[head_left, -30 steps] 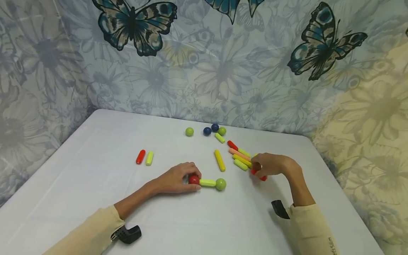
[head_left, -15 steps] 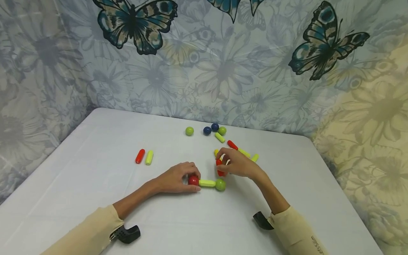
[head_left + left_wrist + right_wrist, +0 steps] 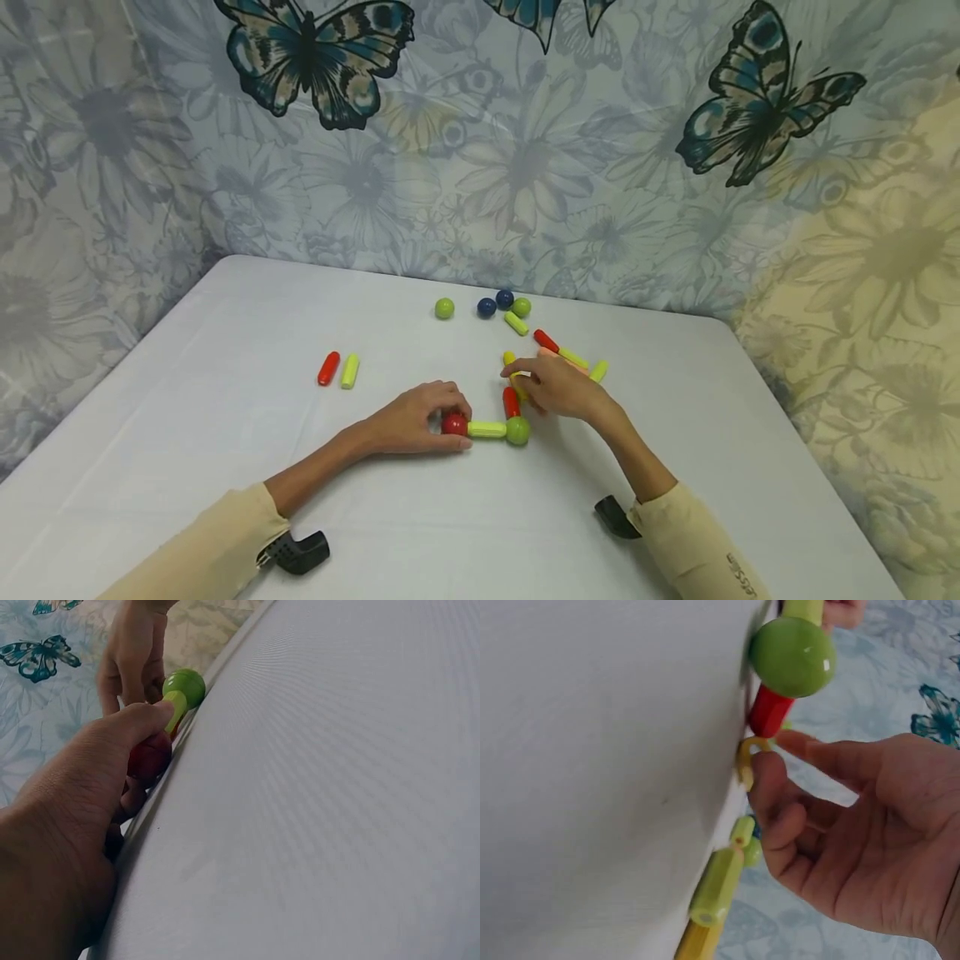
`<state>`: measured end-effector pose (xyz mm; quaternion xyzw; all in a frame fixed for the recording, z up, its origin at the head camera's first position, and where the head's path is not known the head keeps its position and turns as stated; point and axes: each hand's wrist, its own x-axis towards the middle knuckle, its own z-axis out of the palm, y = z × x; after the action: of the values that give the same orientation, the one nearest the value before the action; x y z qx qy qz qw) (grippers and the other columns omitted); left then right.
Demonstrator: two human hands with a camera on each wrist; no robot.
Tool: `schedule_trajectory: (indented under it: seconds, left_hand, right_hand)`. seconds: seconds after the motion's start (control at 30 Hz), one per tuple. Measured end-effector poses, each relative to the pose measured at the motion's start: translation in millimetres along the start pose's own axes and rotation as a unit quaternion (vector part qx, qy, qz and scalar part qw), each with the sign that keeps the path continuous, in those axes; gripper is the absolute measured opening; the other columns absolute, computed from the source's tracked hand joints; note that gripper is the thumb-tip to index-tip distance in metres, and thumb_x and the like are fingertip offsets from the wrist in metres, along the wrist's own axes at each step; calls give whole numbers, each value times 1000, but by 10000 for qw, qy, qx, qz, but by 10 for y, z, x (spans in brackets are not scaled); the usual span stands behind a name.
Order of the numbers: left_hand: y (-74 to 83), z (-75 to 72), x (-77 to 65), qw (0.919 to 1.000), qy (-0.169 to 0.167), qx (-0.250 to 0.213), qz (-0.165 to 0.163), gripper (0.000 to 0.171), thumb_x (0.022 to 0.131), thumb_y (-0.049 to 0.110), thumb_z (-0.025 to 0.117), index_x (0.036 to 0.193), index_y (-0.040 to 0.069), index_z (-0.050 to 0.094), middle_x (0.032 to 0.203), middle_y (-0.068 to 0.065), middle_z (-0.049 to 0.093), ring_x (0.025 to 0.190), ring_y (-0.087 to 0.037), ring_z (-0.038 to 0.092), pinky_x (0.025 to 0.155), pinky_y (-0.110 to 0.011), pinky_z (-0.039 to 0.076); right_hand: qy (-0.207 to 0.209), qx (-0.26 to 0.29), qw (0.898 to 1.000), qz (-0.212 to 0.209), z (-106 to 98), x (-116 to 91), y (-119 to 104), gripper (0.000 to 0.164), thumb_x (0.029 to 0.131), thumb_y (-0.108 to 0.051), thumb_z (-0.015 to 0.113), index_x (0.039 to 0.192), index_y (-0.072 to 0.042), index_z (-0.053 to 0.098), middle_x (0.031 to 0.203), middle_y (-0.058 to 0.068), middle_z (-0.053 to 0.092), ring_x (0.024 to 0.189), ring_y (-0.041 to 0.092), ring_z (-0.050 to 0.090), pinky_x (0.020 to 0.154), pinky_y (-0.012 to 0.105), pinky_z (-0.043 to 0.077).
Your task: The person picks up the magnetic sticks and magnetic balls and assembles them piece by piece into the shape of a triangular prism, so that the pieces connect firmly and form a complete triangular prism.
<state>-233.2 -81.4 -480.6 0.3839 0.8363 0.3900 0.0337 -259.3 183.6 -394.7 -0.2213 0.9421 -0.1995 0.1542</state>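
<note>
My left hand (image 3: 412,421) grips a red ball (image 3: 453,424) on the table; its thumb lies along the near side. A lime stick (image 3: 487,429) joins that ball to a green ball (image 3: 517,430). From the green ball a short red stick (image 3: 511,402) points away, roughly square to the lime one; in the right wrist view its end (image 3: 771,711) meets the ball. My right hand (image 3: 562,387) hovers just beyond the red stick with thumb and fingers parted. Below its fingers lies a yellow stick (image 3: 509,358), partly covered; contact with it is unclear.
Loose red (image 3: 328,368) and lime (image 3: 350,371) sticks lie at the left. Blue balls (image 3: 487,307) and green balls (image 3: 445,308) sit near the back edge of the white table (image 3: 405,525). More sticks, including a red one (image 3: 546,340), lie beyond my right hand, which partly hides them.
My right hand came left from the stick pile with the red stick, set it against the green ball and let go. The left hand stayed on the red ball.
</note>
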Motion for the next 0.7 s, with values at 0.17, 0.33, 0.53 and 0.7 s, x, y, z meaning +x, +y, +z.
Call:
schedule_trajectory:
  seconds: [0.17, 0.33, 0.53, 0.7]
  left_hand:
    - [-3, 7, -1, 10000, 1, 27, -4, 24, 91, 38, 79, 110, 27, 71, 106, 12, 64, 98, -5, 56, 82, -22, 51]
    - [-5, 3, -21, 10000, 25, 45, 6, 23, 91, 38, 79, 110, 27, 71, 106, 11, 64, 97, -5, 56, 81, -22, 51]
    - [0, 16, -2, 10000, 26, 34, 63, 24, 91, 39, 79, 110, 27, 71, 106, 11, 65, 97, -4, 56, 81, -21, 50]
    - [-18, 25, -5, 9999, 67, 32, 97, 23, 90, 37, 80, 109, 27, 71, 105, 12, 65, 96, -3, 55, 81, -21, 51]
  right_hand:
    - [258, -542, 9965, 584, 26, 5, 37, 27, 105, -15, 60, 127, -4, 71, 92, 11, 71, 64, 15, 54, 62, 24, 43]
    - [466, -725, 9910, 1025, -42, -26, 26, 28, 103, -17, 62, 125, -3, 71, 115, 13, 73, 80, 21, 59, 65, 28, 49]
    - [615, -504, 9934, 822, -279, -48, 81, 29, 105, -19, 59, 126, -2, 70, 104, 14, 74, 84, 23, 61, 70, 31, 51]
    - [883, -367, 9950, 277, -537, 115, 105, 31, 106, -15, 58, 129, 4, 66, 106, 21, 72, 84, 26, 65, 74, 36, 56]
